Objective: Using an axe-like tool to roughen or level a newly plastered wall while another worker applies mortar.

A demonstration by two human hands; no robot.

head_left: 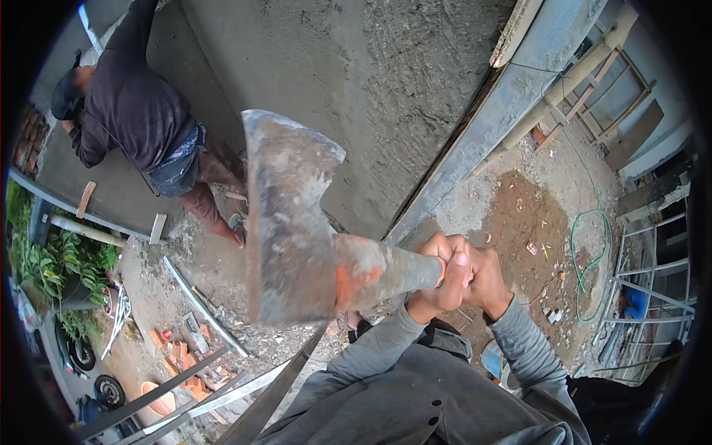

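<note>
Grey cloth covers both forearms, which reach in from the near side. Nearest to the view is the axe [289,230], lifted in the middle, a little to the left; its worn, rusty head stands with the flared edge toward the far side. Its pale handle [393,276], with an orange mark close to the head, runs to the right into the hands. The left hand [441,285] has its grip clamped on this handle, and the right hand [487,276] is closed at the handle's end, touching the left; the exact place of each finger is partly hidden.

As it seems, the step in hand is the wielding of the axe with two hands. A next stroke, if one is made, would call for a firm grip, a level edge and a free path for the head. The target cannot be told.

Below the hands, a bucket [492,359] stands near, on the right, and broken bricks [178,363] lie on the left. Farther, a rough grey wall [423,96] rises behind the axe head, with a long beam [482,141] along its right side. Far to the left, a co-worker [144,104] in dark clothes reaches one arm up; care for this person would be wise.
</note>
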